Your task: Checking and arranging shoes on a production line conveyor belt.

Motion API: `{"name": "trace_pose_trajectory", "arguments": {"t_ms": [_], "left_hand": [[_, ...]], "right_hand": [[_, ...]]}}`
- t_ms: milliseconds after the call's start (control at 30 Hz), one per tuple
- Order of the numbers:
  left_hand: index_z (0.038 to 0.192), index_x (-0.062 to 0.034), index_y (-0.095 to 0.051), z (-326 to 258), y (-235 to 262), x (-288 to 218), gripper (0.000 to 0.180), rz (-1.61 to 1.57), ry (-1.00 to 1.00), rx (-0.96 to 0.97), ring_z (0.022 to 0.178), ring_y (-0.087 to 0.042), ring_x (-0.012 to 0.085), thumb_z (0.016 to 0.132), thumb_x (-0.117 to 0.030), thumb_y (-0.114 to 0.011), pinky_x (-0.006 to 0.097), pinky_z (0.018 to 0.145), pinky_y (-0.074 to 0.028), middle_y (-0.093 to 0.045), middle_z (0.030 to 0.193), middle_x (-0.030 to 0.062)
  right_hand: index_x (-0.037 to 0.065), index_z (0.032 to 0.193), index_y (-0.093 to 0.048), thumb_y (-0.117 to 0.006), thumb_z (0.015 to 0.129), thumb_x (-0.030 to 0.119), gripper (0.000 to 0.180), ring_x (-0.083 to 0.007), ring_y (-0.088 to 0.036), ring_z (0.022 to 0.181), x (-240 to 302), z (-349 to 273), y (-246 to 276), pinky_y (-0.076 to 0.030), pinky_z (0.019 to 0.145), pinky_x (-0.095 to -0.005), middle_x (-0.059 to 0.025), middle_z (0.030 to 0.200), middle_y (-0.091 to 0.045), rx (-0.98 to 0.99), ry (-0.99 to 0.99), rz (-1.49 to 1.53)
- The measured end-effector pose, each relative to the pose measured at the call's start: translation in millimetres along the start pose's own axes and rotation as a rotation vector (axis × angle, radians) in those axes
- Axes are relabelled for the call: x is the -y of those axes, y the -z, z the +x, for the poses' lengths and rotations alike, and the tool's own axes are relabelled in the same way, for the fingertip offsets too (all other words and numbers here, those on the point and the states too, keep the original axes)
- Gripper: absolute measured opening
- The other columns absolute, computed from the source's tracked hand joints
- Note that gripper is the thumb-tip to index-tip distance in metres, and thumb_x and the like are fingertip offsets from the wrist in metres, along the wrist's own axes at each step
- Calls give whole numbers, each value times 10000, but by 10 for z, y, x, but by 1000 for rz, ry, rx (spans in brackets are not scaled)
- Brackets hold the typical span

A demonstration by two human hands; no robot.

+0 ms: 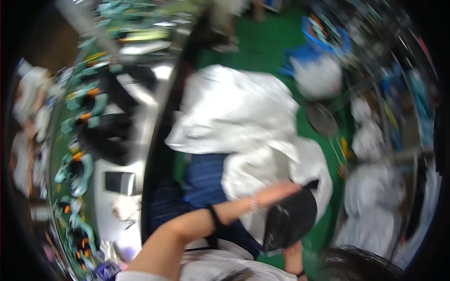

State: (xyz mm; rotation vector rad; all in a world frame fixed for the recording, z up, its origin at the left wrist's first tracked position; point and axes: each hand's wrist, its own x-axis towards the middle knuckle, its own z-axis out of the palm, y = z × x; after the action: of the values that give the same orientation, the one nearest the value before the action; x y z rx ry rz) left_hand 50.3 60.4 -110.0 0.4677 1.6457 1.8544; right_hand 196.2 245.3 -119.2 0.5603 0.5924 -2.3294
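Note:
My left hand [277, 192], with a beaded bracelet at the wrist, reaches across to the upper edge of a black rounded piece [291, 218]. Its fingers are closed on that edge, near a short black tab. From below, my right hand [293, 249] touches the lower edge of the same piece, which hides most of its fingers. The black piece is smooth and partly glossy; its exact kind does not show. Directly behind it is the opening of a large white plastic bag [262, 166], and a bulky white bag [236, 105] lies farther ahead.
On the left runs a metal workbench [105, 187] with black pieces [110, 138] and a row of teal and orange fixtures [84, 168]. To the right, on the green floor [262, 40], stand a stuffed white bag [316, 77], a blue basket [328, 33] and a shelf with wrapped bags [375, 201].

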Motion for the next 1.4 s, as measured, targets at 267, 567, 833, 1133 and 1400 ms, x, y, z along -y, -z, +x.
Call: {"name": "trace_pose_trajectory", "arguments": {"t_ms": [267,567,833,1133,1400], "left_hand": [[1030,-159,-646,-1126,386,-599,400,-1149,-124,-281,852,-632,127,935,-496,-452,311,821,-487,-672,996,-5],[1078,-138,-642,-2607,882,-1139,528,-1224,-422,-828,926,-634,160,923,-568,-377,329,873,-482,-668,1059,27],[1078,-113,-637,-3148,867,-1592,539,-1182,-546,-1034,970,-621,170,915,-582,-429,333,910,-461,-668,1053,35],[1178,-115,-550,-3938,1299,-1946,330,-356,-588,-1401,994,-573,160,938,-340,-523,338,808,-489,-604,1038,9],[1035,-25,-638,-6370,2957,-1367,253,841,309,-2216,958,-606,384,839,-124,-511,436,858,-479,-640,1008,229]], "right_hand": [[103,1397,-344,-466,849,646,782,-299,-460,1191,-98,370,-156,-380,977,-462,-191,1334,-464,659,-473,177],[-16,1367,-334,-663,817,381,754,-269,-511,1099,-597,501,-2738,-393,983,-402,-161,1213,-505,370,802,-1554],[-2,1379,-198,-893,565,206,1090,-264,-472,1211,-926,1274,-3276,-330,1053,-391,-140,1284,-497,757,752,-1640],[-24,1304,-324,-908,567,198,966,-243,-470,1174,-1129,1675,-3966,-362,1017,-377,-131,1239,-501,756,849,-1605],[-86,1363,-243,-872,636,221,1009,-268,-453,1182,-1518,2587,-4744,-345,1025,-344,-204,1299,-447,599,1125,-1293]]}}
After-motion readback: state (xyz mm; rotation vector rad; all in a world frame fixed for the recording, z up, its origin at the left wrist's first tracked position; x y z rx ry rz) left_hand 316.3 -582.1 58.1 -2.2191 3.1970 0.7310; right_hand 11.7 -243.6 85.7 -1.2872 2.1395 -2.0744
